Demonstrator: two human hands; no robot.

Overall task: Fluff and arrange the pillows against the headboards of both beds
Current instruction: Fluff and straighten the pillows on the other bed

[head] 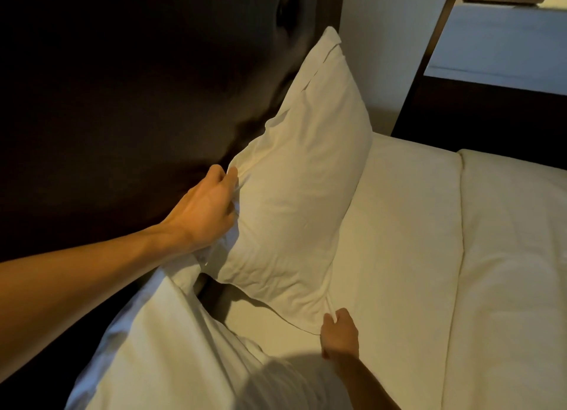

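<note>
Head view showed us one white pillow [294, 179] stood on edge against the dark headboard [122, 103], running from centre frame up towards one o'clock. The left hand [205, 210], at nine o'clock of the pillow, was closed on its near upper corner, fabric bunched in the fingers. The right hand [339, 333], at five o'clock, pinched the lower corner of the pillowcase between thumb and fingers. We judged the step in hand to be squaring this pillow against the headboard. A second pillow [171, 333] lay at seven o'clock, partly under the first. The next move, in our judgement, called for seating the pillow flat on the sheet [399, 241]. We noted no containers
</note>
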